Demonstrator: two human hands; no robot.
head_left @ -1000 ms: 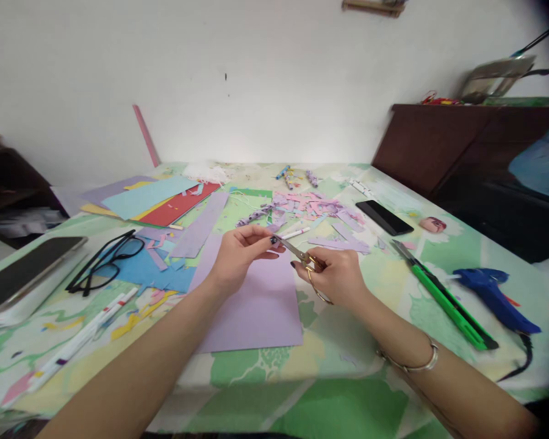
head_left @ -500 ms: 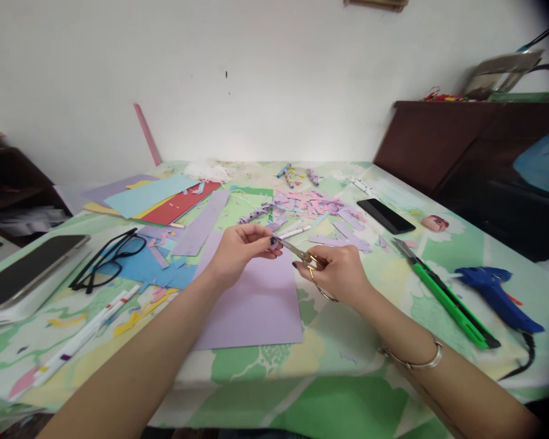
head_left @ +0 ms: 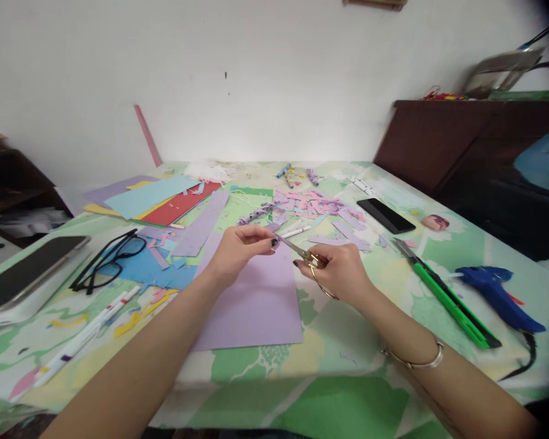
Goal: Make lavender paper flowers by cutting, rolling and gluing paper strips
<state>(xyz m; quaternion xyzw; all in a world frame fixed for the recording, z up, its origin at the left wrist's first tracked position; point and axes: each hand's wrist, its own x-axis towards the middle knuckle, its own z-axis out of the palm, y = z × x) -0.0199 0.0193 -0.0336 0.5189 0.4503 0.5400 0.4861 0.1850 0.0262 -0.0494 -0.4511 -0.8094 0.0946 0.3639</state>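
Over a lilac paper sheet [head_left: 256, 305], my left hand [head_left: 240, 250] pinches a small piece of purple paper [head_left: 278, 236], mostly hidden by the fingers. My right hand [head_left: 341, 271] is wrapped round the gold handles of a pair of scissors [head_left: 304, 252]. The scissor blades point left, and their tips are at the piece beside my left fingertips. Just behind the blades lies a white marker [head_left: 295, 231]. A patterned purple paper roll [head_left: 255, 214] rests beyond my left hand.
Pink and lilac paper scraps [head_left: 308, 204] lie in a heap at the back. On the right are a black phone [head_left: 386, 215], a green box cutter [head_left: 452, 302] and a blue glue gun [head_left: 501, 296]. Glasses [head_left: 105, 265], coloured sheets [head_left: 150, 192] and another phone [head_left: 34, 265] lie left.
The scissors have shifted very slightly at the left fingertips, with more of the blades showing. Both hands otherwise stay in nearly the same place.
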